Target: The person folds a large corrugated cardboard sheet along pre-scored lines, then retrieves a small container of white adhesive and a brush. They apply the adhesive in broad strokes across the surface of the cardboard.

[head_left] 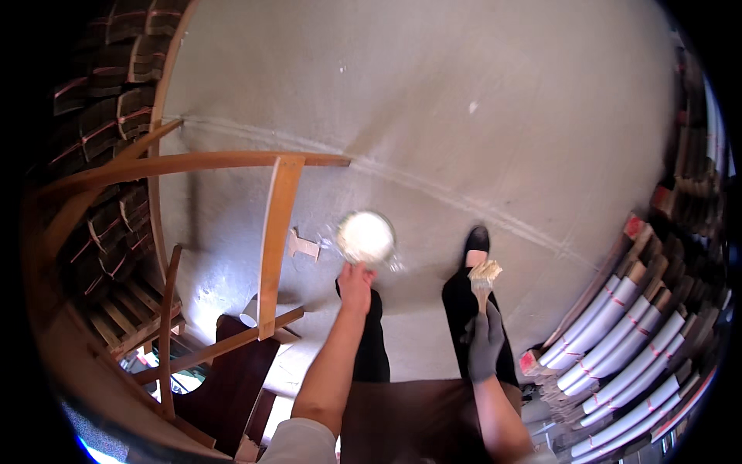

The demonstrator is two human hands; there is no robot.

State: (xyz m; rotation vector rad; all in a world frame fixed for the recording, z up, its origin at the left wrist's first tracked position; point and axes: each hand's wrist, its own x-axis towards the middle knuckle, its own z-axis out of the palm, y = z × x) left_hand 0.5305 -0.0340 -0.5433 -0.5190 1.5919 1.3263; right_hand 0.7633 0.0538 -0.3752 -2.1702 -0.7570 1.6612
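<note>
There's the gloved right hand (485, 340), fingers wrapped round the brush (482, 286) above the right leg (453, 303), its long axis running forward, loaded bristles foremost! Left hand (355, 288) meets the tub (393, 232); whether fingers pinch, I can't tell.

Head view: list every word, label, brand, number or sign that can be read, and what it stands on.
None can be read.
Round white-filled container at the left hand: no legible text.
Brush in the gloved right hand: no legible text.
Silver-covered bundles: too small and blurred to read any marks.
</note>
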